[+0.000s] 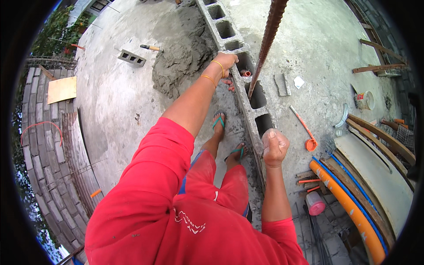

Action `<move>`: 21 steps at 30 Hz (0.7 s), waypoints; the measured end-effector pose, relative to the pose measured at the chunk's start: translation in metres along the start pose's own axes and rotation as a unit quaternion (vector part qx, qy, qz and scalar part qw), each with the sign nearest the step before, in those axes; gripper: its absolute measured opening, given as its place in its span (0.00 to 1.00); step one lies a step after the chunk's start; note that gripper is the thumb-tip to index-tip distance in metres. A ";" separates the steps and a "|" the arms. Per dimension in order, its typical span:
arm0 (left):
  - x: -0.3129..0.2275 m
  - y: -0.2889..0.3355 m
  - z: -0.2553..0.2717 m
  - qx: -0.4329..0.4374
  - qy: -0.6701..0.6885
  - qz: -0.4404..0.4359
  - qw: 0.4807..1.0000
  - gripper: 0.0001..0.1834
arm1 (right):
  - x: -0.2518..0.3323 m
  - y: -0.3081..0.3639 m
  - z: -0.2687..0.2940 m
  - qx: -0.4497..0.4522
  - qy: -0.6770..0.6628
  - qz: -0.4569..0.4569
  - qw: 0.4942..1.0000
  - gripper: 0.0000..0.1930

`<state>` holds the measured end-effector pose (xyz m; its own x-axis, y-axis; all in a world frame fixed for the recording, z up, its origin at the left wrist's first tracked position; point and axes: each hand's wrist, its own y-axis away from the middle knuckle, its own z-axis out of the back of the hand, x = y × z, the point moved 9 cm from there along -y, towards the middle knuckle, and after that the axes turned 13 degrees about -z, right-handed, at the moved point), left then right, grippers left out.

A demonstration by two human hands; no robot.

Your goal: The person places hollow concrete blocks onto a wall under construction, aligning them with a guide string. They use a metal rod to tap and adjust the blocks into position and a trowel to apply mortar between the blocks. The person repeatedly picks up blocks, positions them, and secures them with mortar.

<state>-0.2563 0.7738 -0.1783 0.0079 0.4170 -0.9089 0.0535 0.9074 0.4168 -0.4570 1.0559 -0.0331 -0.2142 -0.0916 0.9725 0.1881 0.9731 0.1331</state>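
While the left hand (pixel 226 62) grips a grey hollow concrete block (pixel 261 111), the right hand (pixel 275 148) curls tightly against its near end — fingertips hidden.

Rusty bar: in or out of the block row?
In: the lower part of the rusty bar shows inside a hollow of the block row.

This is an open-air building site: a row of hollow concrete blocks (pixel 259 111) runs across a bare concrete floor (pixel 119 97), a ribbed steel bar (pixel 268 39) rising from one cell and a heap of grey mortar (pixel 183 62) beside it. Orange pipe (pixel 348 207), planks (pixel 383 136) and a bucket (pixel 365 100) sit to the right; a block wall (pixel 48 163) and greenery (pixel 55 33) edge the left.
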 end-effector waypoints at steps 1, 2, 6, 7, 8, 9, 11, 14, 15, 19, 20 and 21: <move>-0.005 0.002 0.000 -0.007 -0.007 -0.021 1.000 0.13 | 0.011 0.003 -0.001 0.020 -0.036 0.059 0.997 0.21; -0.007 0.005 0.001 -0.015 -0.018 -0.023 0.999 0.09 | 0.017 0.007 -0.004 0.035 -0.033 0.097 0.994 0.21; 0.001 0.019 -0.003 -0.030 0.025 0.032 0.999 0.07 | -0.012 -0.005 -0.002 -0.020 0.179 0.023 0.983 0.19; -0.001 0.019 0.000 -0.038 0.016 0.034 0.999 0.08 | -0.015 -0.008 -0.006 -0.010 0.182 0.030 0.983 0.19; 0.004 0.023 -0.002 -0.030 0.015 0.057 0.998 0.08 | -0.018 -0.006 -0.004 -0.005 0.189 0.020 0.982 0.18; 0.004 0.023 -0.002 -0.026 0.023 0.056 0.998 0.08 | -0.018 -0.008 -0.004 0.001 0.195 0.025 0.980 0.18; -0.001 0.020 -0.001 -0.016 0.030 0.033 0.999 0.08 | -0.019 -0.007 -0.004 0.002 0.208 0.023 0.978 0.19; -0.006 0.016 0.000 -0.004 0.023 -0.006 1.000 0.11 | -0.018 -0.008 -0.004 -0.005 0.230 0.009 0.973 0.20; -0.004 0.014 0.000 0.004 0.013 -0.002 1.000 0.16 | -0.015 -0.008 -0.006 -0.006 0.227 0.024 0.973 0.20; 0.002 0.009 0.003 -0.003 -0.002 -0.007 1.000 0.21 | -0.016 -0.011 -0.011 0.004 0.254 0.047 0.966 0.18; 0.001 0.009 0.002 0.002 0.010 -0.020 1.000 0.23 | -0.017 -0.011 -0.013 0.008 0.261 0.048 0.964 0.18; 0.002 0.009 0.002 0.001 0.005 -0.012 1.000 0.24 | -0.018 -0.011 -0.015 0.012 0.267 0.048 0.962 0.18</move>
<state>-0.2535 0.7827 -0.1763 -0.0039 0.3958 -0.9183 0.0561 0.9170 0.3950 -0.4411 1.0436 -0.0490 0.3276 -0.0910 0.9404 0.1590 0.9865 0.0401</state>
